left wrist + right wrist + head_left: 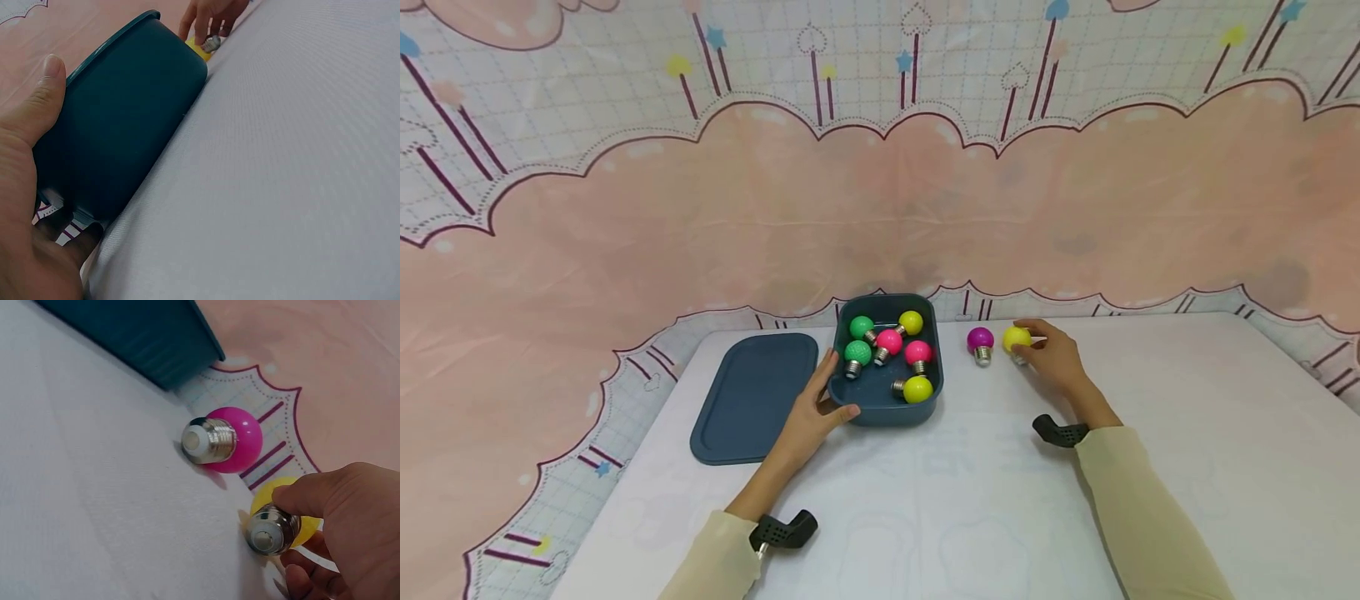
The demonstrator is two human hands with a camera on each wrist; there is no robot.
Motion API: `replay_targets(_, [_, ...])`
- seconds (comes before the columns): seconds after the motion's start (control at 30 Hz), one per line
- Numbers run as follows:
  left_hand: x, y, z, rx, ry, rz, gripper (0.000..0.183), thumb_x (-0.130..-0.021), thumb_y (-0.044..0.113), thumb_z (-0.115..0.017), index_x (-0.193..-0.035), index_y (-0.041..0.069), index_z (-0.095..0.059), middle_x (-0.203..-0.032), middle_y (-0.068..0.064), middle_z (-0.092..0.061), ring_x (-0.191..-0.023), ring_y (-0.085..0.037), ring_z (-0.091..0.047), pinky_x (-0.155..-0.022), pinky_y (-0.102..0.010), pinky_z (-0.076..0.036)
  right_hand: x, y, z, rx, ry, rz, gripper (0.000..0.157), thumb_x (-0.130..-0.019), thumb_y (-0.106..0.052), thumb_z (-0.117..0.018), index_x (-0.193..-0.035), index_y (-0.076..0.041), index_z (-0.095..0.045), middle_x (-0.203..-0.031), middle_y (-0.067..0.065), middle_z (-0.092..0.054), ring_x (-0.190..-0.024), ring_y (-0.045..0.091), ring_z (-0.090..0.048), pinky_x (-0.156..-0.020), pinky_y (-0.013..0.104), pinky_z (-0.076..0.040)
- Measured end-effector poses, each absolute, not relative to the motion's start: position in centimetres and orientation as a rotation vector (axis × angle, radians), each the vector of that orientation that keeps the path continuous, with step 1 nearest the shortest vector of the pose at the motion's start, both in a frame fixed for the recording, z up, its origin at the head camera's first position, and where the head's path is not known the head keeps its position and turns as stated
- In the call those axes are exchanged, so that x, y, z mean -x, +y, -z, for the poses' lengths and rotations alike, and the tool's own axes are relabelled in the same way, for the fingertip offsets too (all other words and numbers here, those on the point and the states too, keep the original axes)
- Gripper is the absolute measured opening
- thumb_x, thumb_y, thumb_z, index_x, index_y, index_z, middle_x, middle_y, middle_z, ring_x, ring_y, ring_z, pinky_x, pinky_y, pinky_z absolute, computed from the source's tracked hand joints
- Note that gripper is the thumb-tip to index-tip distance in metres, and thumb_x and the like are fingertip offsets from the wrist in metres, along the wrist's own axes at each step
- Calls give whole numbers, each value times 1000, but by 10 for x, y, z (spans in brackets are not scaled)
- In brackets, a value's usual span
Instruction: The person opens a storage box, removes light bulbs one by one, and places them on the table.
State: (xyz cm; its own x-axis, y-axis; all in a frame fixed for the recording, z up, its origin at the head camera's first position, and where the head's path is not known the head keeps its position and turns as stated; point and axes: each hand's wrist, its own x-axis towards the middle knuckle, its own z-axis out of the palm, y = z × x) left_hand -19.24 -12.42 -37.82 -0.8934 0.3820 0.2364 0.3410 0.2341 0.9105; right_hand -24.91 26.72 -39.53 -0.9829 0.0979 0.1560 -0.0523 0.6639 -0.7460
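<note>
A dark blue bin [880, 414] holds several light bulbs: green bulbs [857, 353], pink bulbs [889, 342] and yellow bulbs [917, 389]. My left hand [810, 417] rests against the bin's near left corner, fingers along its left side and thumb across the front; the left wrist view shows the thumb [49, 94] against the wall. To the right of the bin, my right hand [1056, 357] pinches a yellow bulb [1017, 337] between thumb and fingers, its metal base [273, 531] towards the wrist camera. Beside it on the table lies a purple bulb [980, 339].
A flat dark blue lid [752, 400] lies left of the bin. Everything lies on a white-covered table [970, 500], and a patterned pink and white cloth [925, 217] hangs behind its far edge.
</note>
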Motion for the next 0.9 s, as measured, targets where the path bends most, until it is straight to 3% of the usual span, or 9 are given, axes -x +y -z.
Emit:
replay_targets(0.27, [193,-124,380,-730,2433,-1784,86,-88,5,-69,-153,3,-13,-159,-15,-2,-142,-34,-16,-105,-47,-33,249,271,395,-6,-2710,-1202,51,-94,-17,-62,-142,-11,-45,-132,29,-47,-109,42,-52,-91,53,-44])
replay_targets(0.67, [194,-124,378,-727,2429,-1780,86,-88,6,-69,-153,4,-12,-159,-11,-1,-142,-33,-13,-106,-47,-32,248,272,393,-34,-2735,-1181,44,-95,-19,-61,-138,-12,-52,-137,25,-44,-108,42,-52,-90,54,-44])
replay_targets(0.9, [193,-124,378,-714,2438,-1780,86,-88,5,-69,-153,4,-13,-159,-12,-2,-142,-33,-16,-105,-47,-33,250,270,395,23,-2713,-1212,43,-94,-20,-62,-135,-9,-52,-132,24,-50,-110,39,-52,-92,49,-45])
